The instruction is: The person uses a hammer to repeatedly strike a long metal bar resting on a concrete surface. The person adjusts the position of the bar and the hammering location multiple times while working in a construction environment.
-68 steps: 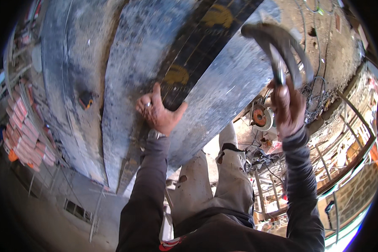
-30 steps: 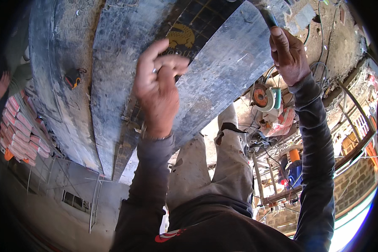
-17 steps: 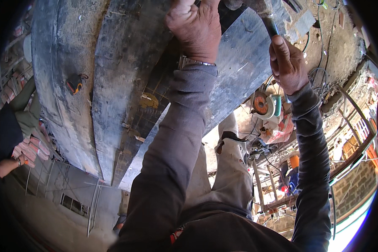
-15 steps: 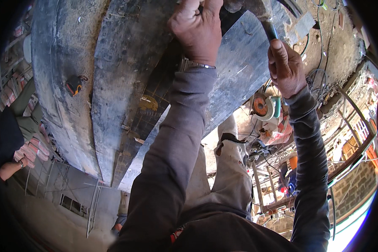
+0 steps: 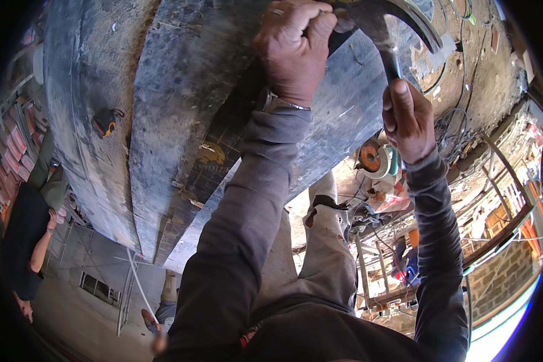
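Observation:
My right hand (image 5: 409, 123) is wrapped round the handle of a claw hammer (image 5: 380, 21), thumb along the shaft. The hammer's striking face is right beside the fingers of my left hand (image 5: 295, 54), and its curved claw points right. My left hand is closed, fingers curled together over a dark board strip (image 5: 223, 130); what it pinches, if anything, is hidden. Beneath both hands lie wide, worn grey-black panels (image 5: 175, 78). A small black and orange tape measure (image 5: 107, 123) rests on the panels at the left.
An angle grinder (image 5: 374, 158) with an orange disc lies at the right, below the panels' edge. Loose cables (image 5: 452, 127) coil on the dirt ground. One person (image 5: 27, 226) stands at the left; another, lower down, is beside a long thin rod (image 5: 142, 286).
The hammer and my right hand have come lower in view, showing more of the head and claw. My left hand has shifted slightly right and down. The person at the left shows more.

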### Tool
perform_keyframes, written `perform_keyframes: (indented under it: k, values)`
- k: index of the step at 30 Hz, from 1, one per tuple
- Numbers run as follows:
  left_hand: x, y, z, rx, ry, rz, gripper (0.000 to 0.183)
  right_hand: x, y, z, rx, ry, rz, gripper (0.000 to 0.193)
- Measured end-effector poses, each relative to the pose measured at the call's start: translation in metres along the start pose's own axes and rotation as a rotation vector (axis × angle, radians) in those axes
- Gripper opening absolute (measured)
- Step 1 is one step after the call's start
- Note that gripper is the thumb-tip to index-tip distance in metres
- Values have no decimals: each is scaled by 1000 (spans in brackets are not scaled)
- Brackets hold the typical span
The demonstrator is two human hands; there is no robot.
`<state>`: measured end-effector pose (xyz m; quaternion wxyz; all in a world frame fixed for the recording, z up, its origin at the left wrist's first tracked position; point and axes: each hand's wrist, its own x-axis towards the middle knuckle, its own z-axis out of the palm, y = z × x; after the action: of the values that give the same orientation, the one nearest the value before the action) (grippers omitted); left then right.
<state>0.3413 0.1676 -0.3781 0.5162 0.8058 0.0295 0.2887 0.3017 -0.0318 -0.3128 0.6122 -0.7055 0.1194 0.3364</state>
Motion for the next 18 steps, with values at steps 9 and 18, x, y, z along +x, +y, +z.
perform_keyframes:
  k: [9, 18]
  values:
    - [6, 3, -3, 88, -60, 27, 9, -31, -48, 9, -361, 166, -569, 50]
    - [-10, -11, 8, 94, -38, -16, 14, -21, -46, 11, -572, 159, -460, 43]
